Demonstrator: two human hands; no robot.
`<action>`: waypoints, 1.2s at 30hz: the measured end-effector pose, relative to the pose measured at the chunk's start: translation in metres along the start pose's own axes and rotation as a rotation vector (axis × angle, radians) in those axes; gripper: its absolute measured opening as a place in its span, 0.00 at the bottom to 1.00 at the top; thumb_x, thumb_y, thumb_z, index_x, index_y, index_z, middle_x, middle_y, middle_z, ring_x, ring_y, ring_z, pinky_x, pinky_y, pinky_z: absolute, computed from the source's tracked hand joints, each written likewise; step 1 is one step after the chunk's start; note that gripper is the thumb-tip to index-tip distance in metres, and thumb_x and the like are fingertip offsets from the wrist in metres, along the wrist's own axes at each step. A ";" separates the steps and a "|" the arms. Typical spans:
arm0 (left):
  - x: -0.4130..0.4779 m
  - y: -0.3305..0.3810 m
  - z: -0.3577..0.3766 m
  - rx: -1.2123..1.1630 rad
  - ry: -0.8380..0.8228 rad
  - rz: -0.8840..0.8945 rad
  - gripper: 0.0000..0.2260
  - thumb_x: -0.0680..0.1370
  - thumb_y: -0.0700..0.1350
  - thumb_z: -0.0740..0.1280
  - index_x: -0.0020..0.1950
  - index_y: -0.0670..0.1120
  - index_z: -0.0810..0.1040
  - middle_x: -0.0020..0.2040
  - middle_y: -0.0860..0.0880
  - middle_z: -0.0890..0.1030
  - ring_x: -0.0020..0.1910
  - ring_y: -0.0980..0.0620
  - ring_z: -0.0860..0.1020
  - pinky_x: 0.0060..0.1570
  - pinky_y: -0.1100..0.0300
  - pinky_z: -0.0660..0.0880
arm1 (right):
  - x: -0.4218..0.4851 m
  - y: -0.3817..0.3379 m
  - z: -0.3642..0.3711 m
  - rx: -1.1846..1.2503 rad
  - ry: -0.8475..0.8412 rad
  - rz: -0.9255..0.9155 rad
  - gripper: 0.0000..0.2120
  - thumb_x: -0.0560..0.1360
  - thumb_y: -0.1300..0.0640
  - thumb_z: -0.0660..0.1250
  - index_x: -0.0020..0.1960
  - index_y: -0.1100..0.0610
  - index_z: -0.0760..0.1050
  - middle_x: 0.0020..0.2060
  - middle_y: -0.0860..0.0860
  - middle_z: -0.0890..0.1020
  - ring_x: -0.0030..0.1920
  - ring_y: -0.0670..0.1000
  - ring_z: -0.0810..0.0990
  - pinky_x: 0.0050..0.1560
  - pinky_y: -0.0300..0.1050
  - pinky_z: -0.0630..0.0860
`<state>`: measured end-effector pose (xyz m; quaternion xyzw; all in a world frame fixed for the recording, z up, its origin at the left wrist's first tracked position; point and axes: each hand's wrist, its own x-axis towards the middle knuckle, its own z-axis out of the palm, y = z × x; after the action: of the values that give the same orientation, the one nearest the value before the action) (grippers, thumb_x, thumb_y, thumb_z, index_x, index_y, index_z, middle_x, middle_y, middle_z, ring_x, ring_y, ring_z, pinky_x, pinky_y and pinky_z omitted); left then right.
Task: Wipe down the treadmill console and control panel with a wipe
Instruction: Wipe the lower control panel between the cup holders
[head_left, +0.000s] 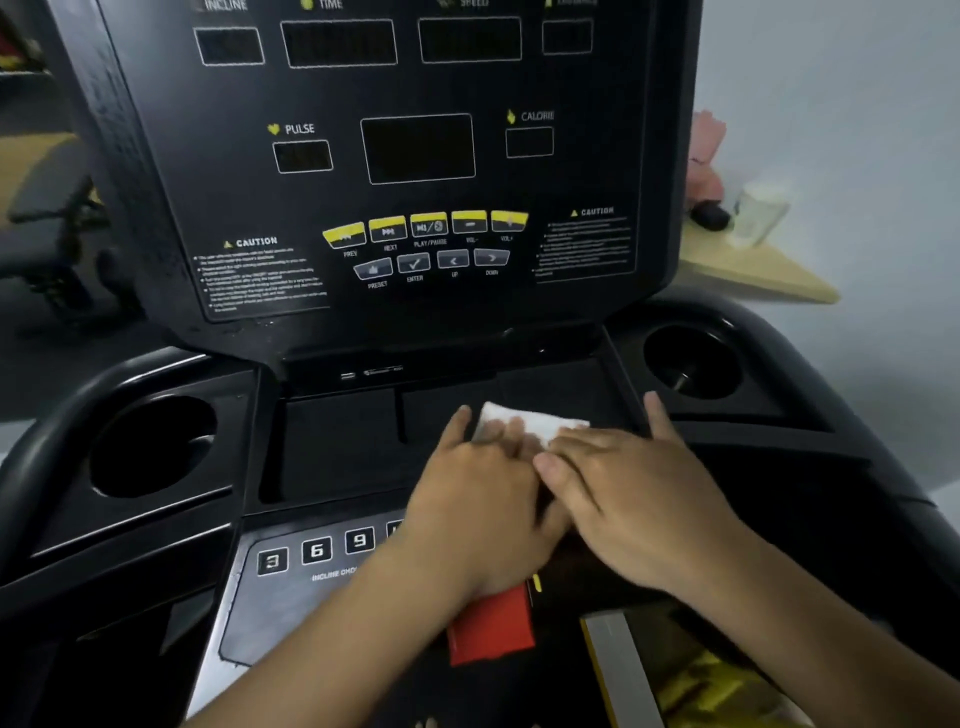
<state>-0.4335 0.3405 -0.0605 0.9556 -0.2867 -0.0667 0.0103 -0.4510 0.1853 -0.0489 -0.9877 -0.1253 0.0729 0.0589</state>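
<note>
A black treadmill console (415, 150) with dark displays and yellow media buttons (428, 226) fills the upper view. Below it lies a shallow black tray (337, 441). A folded white wipe (524, 418) lies flat on that tray. My left hand (483, 499) and my right hand (628, 493) both press on the wipe with straight fingers, side by side, covering its near half. The lower control panel (291, 571) with number keys 3, 6, 9 sits near my left forearm. A red stop key (491, 623) shows under my left wrist.
Round cup holders sit at the left (153, 447) and right (691, 358) of the tray. A curved black handrail (47, 441) runs along the left. Behind the console on the right, a wooden shelf (753, 270) carries a pale bottle and a pink object.
</note>
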 end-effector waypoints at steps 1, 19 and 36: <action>0.014 0.006 -0.001 -0.022 -0.019 0.004 0.37 0.73 0.60 0.36 0.78 0.47 0.62 0.78 0.43 0.63 0.77 0.48 0.61 0.77 0.44 0.45 | 0.000 0.008 -0.005 -0.010 -0.014 0.039 0.38 0.76 0.37 0.30 0.69 0.45 0.72 0.65 0.42 0.77 0.68 0.43 0.71 0.76 0.59 0.37; 0.067 0.006 0.000 -0.045 -0.147 -0.025 0.33 0.80 0.62 0.50 0.81 0.51 0.44 0.81 0.45 0.46 0.80 0.46 0.43 0.73 0.33 0.37 | 0.044 0.013 -0.007 0.088 -0.009 0.158 0.42 0.73 0.33 0.30 0.65 0.49 0.75 0.57 0.49 0.81 0.60 0.51 0.77 0.74 0.65 0.46; 0.030 0.030 0.008 0.009 -0.082 0.090 0.34 0.79 0.63 0.48 0.81 0.49 0.44 0.81 0.46 0.49 0.80 0.47 0.47 0.73 0.36 0.38 | -0.003 0.022 -0.007 -0.032 -0.126 0.066 0.41 0.74 0.34 0.29 0.76 0.49 0.62 0.76 0.46 0.64 0.77 0.44 0.53 0.77 0.58 0.40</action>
<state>-0.4260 0.2989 -0.0699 0.9383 -0.3298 -0.1038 -0.0028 -0.4471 0.1631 -0.0449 -0.9856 -0.0971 0.1349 0.0328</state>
